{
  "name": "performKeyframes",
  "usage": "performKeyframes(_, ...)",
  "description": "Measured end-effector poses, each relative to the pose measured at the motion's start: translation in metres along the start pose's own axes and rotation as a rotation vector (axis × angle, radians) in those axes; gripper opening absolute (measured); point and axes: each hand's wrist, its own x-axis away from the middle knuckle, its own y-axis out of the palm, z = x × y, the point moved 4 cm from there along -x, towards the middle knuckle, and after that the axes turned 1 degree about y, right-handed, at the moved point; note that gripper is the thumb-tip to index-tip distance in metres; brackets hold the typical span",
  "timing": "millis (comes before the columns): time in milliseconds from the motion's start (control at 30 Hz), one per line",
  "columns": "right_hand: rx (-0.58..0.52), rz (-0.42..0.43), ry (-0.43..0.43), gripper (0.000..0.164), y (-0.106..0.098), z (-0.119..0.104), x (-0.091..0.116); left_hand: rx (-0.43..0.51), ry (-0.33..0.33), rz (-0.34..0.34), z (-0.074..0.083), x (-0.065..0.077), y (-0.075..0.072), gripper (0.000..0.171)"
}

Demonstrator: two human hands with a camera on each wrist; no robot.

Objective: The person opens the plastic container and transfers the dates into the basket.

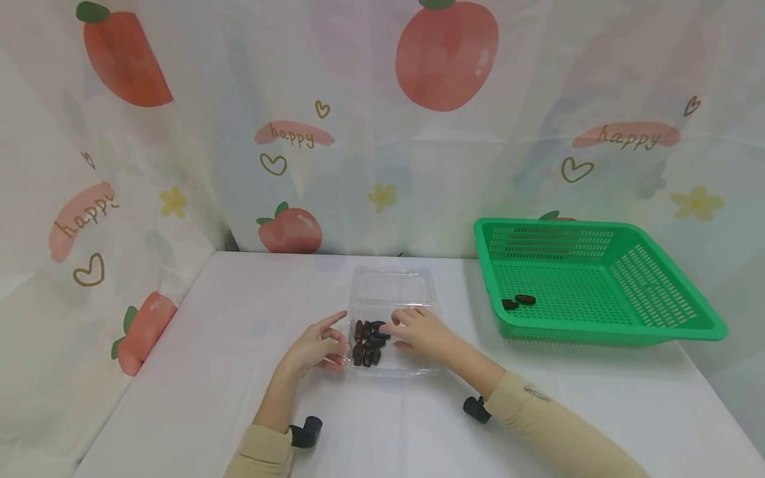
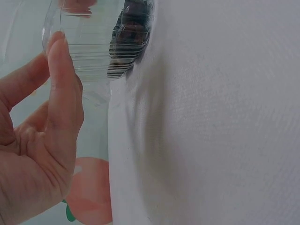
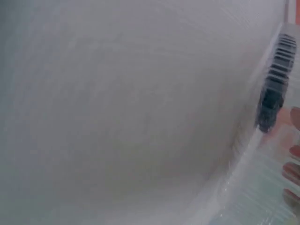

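A clear plastic clamshell box point(image 1: 418, 362) lies with its lid point(image 1: 391, 285) raised back on the white table. Several dark brown, glossy oblong fruits that look like dates point(image 1: 367, 355) fill its left side; the left wrist view shows these dates point(image 2: 130, 33) through the ribbed wall. My left hand point(image 1: 319, 346) is at the box's left edge, where the fingers point(image 2: 61, 75) touch the plastic with no fruit in them. Over the box reaches my right hand point(image 1: 421, 334), bent fingertips beside the dates. In the right wrist view its fingertips point(image 3: 291, 173) appear apart, only partly in frame.
A green perforated basket point(image 1: 603, 332) stands at the right of the table, with two dark dates point(image 1: 525, 299) near its left wall. Printed cloth point(image 1: 358, 146) hangs behind and at the left. Black camera mounts point(image 1: 307, 433) stick out from both wrists.
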Motion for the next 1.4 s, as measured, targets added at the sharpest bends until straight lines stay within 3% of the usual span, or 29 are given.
performKeyframes(233,-0.006,-0.054,-0.070,0.030,0.007,-0.011,-0.008,0.007,0.001,-0.001,-0.001,0.000,0.000,0.069)
performKeyframes(500,0.015,-0.110,-0.093,0.029,0.015,-0.012,-0.009,0.009,0.007,-0.002,0.002,0.002,0.000,0.069)
performKeyframes(1033,-0.010,-0.088,-0.157,0.021,0.015,-0.017,-0.010,0.010,0.011,-0.011,-0.001,0.000,0.000,0.070)
performKeyframes(1400,-0.006,-0.095,-0.149,0.020,0.018,-0.016,-0.008,0.015,0.018,-0.020,-0.001,0.000,0.001,0.070)
